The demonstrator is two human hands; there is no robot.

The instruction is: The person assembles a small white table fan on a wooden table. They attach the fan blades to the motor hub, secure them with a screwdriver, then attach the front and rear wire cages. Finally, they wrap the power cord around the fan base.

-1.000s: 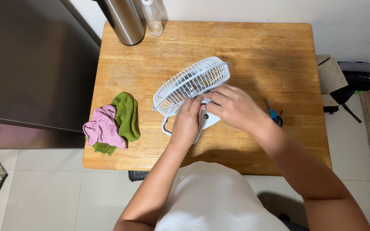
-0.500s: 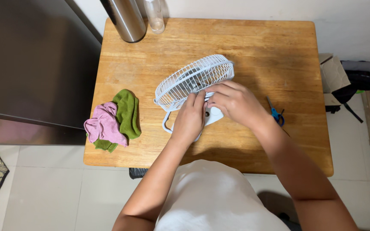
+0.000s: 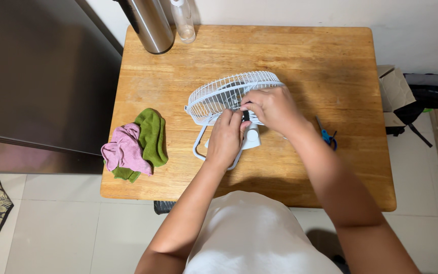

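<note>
Wooden table (image 3: 305, 56): carries everything in view; bare board lies beyond and to the right of both hands.

White fan (image 3: 226, 94): stands near the table's centre. Its wire cage tilts away from the person, long axis running left to right, with most of the cage up and to the left of the 2 hands. The base and loop stand sit below the cage, under the left hand.

Right hand (image 3: 272, 106): fingers curled and closed on the near right rim of the cage. It is the nearer hand to the cage.

Left hand (image 3: 226, 139): fingers closed on the fan's neck just below the cage, touching the right hand's fingertips.

Cloths (image 3: 135, 144), pink over green: well left of the grip.

Blue scissors (image 3: 326, 135): just right of the right wrist.
</note>
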